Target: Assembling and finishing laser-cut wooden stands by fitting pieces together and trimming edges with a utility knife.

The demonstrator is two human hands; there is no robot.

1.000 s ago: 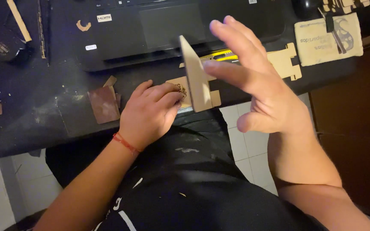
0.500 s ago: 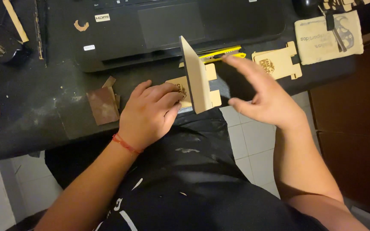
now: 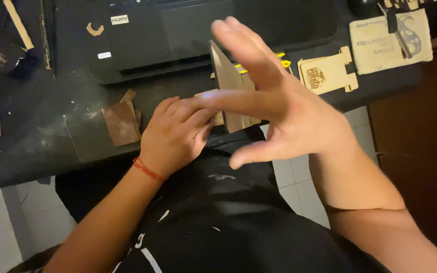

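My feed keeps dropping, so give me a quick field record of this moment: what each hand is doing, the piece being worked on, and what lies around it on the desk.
left hand: pressed down on a flat wooden piece at the desk edge
right hand: raised, fingers spread, open, holding nothing, partly in front of the panel
upright wooden panel: standing on edge beside the left hand
desk: dark, dusty
laptop: behind the hands
brown scrap pieces: left of the left hand
slotted wooden cutout: right of the panel
cloth pouch: far right
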